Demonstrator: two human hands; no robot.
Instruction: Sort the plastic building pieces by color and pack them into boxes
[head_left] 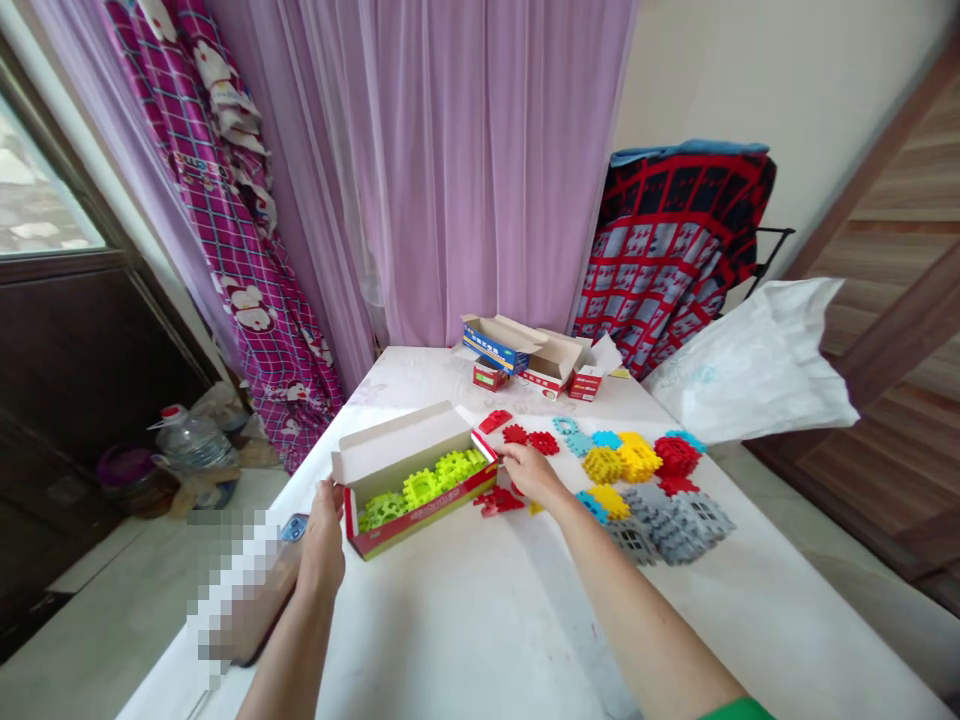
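A long red and green cardboard box (420, 505) stands with its lid raised at the back. Lime-green toy building pieces (422, 486) with notched edges lie inside it. My left hand (324, 535) grips the box's left end, fingers at the upper corner. At the opposite end, my right hand (526, 472) has its fingers closed on the edge. Red pieces (501, 500) lie close beside that hand, partly hidden by it. Farther right are yellow pieces (639, 457) and grey window-like pieces (679, 525).
Opened blue and red boxes (544, 362) stand at the table's far end. A white plastic bag (750, 365) hangs past the right edge. On the left edge lies a phone (274, 590), partly pixelated. A large plastic bottle (191, 440) stands on the floor.
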